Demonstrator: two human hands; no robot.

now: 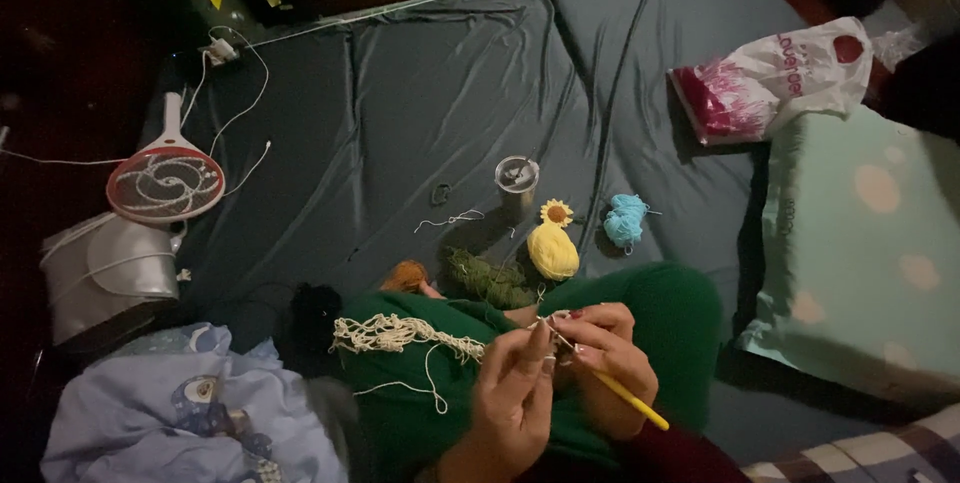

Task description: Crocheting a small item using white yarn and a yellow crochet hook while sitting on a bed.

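Fingers, both hands: closed on work. My left hand (515,398) pinches the cream lace (405,335) at its near end, fingertips pressed together on the yarn. My right hand (610,363) is clenched around a yellow hook (630,400), whose handle sticks out below the palm toward the lower right; the tip is hidden between the two hands.

Lace: openwork strip, cream, draped leftward from my fingers across my green-clad knee (430,383). A loose cream strand (425,383) loops down from it over the green cloth.

Items on the dark sheet (400,113), beyond my knees:
- Green yarn (490,281), tangled, just past the knee.
- Orange yarn (405,275), left of the green, partly hidden.
- Yellow yarn (553,250), with a small sunflower (556,212) touching its far end.
- Blue yarn (625,221), right of the yellow, apart from it.
- Metal cup (517,181), upright, behind the yellow yarn.
- Short white strand (450,219), lying loose left of the cup.
- Black yarn (315,305), near the left knee; too dark to tell more.

Edges:
- Racket-shaped swatter (166,181), far left, with white cables (235,103) near its handle.
- Pale blue cloth (190,413), lower left.
- White plastic bag (775,78), upper right.
- Pale green pillow (860,243), right side.
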